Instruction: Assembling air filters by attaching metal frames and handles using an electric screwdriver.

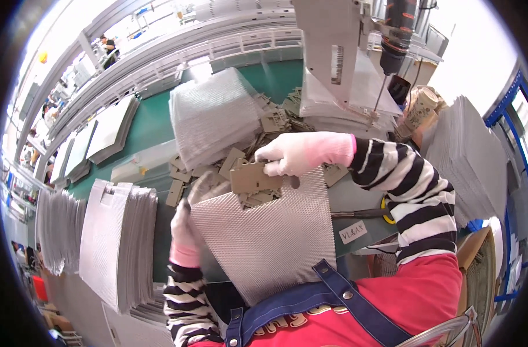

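Observation:
My right hand point(298, 154), in a white-and-pink glove, pinches a flat beige plate point(249, 178) with small cutouts by its right end. Under it a silvery, mesh-textured panel point(272, 243) with a notch in its far edge leans toward my apron. The plate hangs at that notch. My left hand point(186, 234), also gloved, is beside the panel's left edge; its fingers are smeared by motion, so their grip is unclear. Beyond the panel lies a heap of similar beige plates point(232, 159), partly covered by a pile of translucent textured sheets point(215, 110).
Panel stacks point(105, 243) stand at left, another tall stack point(466, 156) at right. Scissors point(362, 214) with yellow handles lie right of the panel, near a small label point(352, 232). An electric screwdriver point(396, 43) hangs beyond my right arm, next to a white machine column point(327, 46).

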`<state>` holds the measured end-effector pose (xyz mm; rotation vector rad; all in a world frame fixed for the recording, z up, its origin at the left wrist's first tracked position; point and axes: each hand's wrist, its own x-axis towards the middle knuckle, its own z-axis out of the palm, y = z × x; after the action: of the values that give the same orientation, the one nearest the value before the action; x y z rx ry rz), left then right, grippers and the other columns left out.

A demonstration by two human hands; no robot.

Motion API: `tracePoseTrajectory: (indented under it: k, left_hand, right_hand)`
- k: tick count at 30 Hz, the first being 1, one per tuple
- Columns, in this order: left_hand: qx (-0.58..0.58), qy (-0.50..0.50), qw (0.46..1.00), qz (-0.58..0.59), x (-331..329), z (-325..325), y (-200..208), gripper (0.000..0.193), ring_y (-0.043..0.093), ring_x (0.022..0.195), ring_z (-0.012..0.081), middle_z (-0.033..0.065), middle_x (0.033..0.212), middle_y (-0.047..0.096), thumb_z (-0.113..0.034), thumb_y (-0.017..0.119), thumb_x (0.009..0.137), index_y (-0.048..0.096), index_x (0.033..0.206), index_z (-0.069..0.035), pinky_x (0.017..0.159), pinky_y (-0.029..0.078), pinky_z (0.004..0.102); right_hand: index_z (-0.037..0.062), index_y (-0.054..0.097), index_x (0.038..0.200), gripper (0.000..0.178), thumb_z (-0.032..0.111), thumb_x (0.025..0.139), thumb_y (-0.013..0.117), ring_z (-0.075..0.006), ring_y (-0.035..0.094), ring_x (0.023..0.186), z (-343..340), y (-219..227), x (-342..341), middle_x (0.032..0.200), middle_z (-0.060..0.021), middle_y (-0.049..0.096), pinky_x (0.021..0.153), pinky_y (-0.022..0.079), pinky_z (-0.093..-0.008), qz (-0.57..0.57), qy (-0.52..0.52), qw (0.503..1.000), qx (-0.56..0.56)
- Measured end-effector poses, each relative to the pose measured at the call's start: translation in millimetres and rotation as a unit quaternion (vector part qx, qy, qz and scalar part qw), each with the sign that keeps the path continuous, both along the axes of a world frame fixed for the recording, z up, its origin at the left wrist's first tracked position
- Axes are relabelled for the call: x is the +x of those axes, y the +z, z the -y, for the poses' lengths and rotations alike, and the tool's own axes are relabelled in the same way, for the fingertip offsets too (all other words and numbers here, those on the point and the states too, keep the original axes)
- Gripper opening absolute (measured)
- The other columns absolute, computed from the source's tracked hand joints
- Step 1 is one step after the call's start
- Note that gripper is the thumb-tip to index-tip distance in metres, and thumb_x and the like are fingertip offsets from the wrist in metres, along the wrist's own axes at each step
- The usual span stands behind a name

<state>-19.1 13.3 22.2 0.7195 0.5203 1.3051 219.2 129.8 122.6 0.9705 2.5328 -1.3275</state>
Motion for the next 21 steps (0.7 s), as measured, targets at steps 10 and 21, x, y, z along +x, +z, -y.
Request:
tracePoseTrajectory:
  k: [10, 21]
  left_hand:
    - [0.075, -0.107, 0.688, -0.714, 2, -26, 83, 0.031, 0.063, 0.076, 0.0234, 0.0161, 0.082, 0.065, -0.023, 0.065, 0.073, 0.066, 0.091, 0.001, 0.072, 0.048, 0.0322]
    - [0.109, -0.135, 0.620, -0.765, 7, -38, 88, 0.025, 0.062, 0.073, 0.0210, 0.0110, 0.079, 0.065, -0.022, 0.062, 0.075, 0.067, 0.093, -0.004, 0.069, 0.048, 0.0319]
  right_hand:
    - [-0.0038, 0.050, 0.099, 0.026, 0.018, 0.091, 0.041, -0.0198, 0.065, 0.058, 25, 17, -16, 0.080, -0.0165, 0.062, 0.065, 0.051, -0.0333, 0.015, -0.018, 0.999, 0.031]
    - [0.0000, 0.055, 0.105, 0.026, 0.017, 0.088, 0.047, -0.0241, 0.062, 0.071, -18, -2, -29, 0.085, -0.0135, 0.062, 0.065, 0.049, -0.0341, 0.105, 0.091, 0.987, 0.086]
